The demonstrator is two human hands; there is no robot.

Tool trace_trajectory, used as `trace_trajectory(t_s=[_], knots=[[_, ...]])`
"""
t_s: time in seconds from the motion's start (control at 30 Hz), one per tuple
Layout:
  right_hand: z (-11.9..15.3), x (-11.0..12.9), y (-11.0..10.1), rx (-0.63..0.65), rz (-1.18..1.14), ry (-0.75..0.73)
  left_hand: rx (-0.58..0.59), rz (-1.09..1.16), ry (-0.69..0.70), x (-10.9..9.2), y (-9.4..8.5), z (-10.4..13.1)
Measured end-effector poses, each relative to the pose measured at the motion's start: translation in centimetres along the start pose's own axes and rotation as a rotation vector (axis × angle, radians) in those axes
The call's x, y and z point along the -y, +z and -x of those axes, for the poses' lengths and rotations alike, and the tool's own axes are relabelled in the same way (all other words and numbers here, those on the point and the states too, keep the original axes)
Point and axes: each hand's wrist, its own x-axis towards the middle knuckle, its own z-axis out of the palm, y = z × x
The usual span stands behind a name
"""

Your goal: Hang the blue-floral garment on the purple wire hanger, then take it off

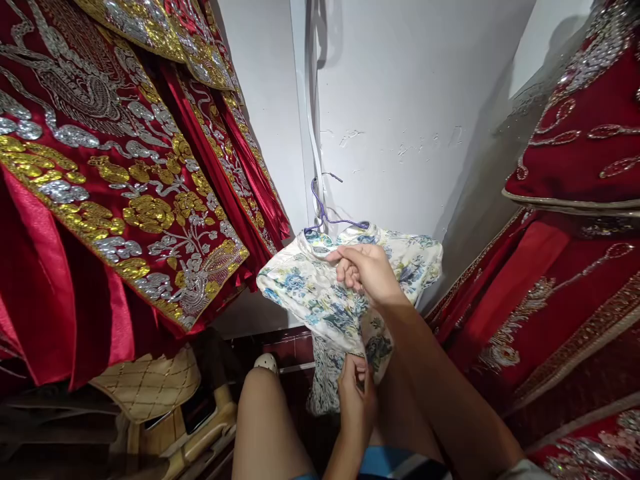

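Evidently, in the head view, the floral shirt (320, 293) hangs on a purple wire hanger (323, 212) before the white wall (400, 87), its lower front partly covered by both hands. The right hand (363, 270) pinches the collar edge between thumb and forefinger, other fingers curled; the left hand (356, 387) pinches the front edge lower down, its fingertips partly hidden. Frame edges cut off the sequined red garments (150, 207) at both sides. A knee hides part of a spotted shoe (267, 362); the quilted seat (150, 380) sinks into shadow. Wall scuffs are illegible.
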Motion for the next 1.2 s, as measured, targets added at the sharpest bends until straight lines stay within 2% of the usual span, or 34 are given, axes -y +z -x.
trace_trajectory(t_s=[0.1, 0.2, 0.3, 0.4, 0.5, 0.57, 0.63, 0.7, 0.77, 0.87, 0.93, 1.0, 1.07, 1.13, 1.2], knots=[[0.3, 0.0, 0.4, 0.01, 0.014, -0.022, -0.009, -0.013, -0.003, -0.4, -0.7, -0.5], [1.2, -1.3, 0.4, 0.02, 0.043, -0.063, -0.046, -0.046, 0.067, -2.9, -3.0, -2.3], [2.0, -2.1, 0.1, 0.021, 0.092, -0.1, -0.109, -0.03, 0.202, -7.6, -5.9, -5.6], [2.5, -1.7, -0.2, 0.023, 0.131, -0.149, -0.126, -0.108, 0.504, -13.5, -7.8, -9.6], [2.5, -1.4, -0.3, 0.037, 0.135, -0.196, -0.015, -0.387, 0.714, -18.2, -8.0, -12.8], [2.2, -2.0, -0.2, 0.04, 0.114, -0.204, -0.025, -0.52, 0.802, -19.9, -7.5, -13.7], [1.8, -3.2, -0.1, 0.012, 0.1, -0.194, -0.098, -0.563, 0.851, -20.7, -7.1, -13.8], [1.4, -4.9, -0.1, 0.0, 0.129, -0.171, -0.214, -0.532, 0.867, -21.1, -7.2, -13.8], [1.4, -6.4, -0.4, 0.023, 0.175, -0.124, -0.392, -0.46, 0.849, -21.2, -8.5, -14.0], [2.6, -8.0, -1.1, 0.068, 0.195, -0.033, -0.681, -0.267, 0.745, -20.8, -12.2, -15.3], [3.8, -8.6, -1.4, 0.086, 0.189, -0.003, -0.776, -0.013, 0.577, -19.8, -15.3, -16.3], [4.9, -9.2, -1.3, 0.111, 0.178, 0.017, -0.767, 0.37, 0.277, -18.0, -17.9, -17.0], [5.7, -9.9, -0.8, 0.125, 0.147, 0.03, -0.679, 0.716, -0.016, -15.7, -19.6, -17.2], [6.3, -10.6, -0.1, 0.1, 0.092, 0.027, -0.598, 0.895, -0.158, -13.2, -19.9, -16.5], [7.1, -11.4, 0.3, 0.032, 0.018, 0.034, -0.536, 0.959, -0.186, -10.9, -19.0, -14.9]])
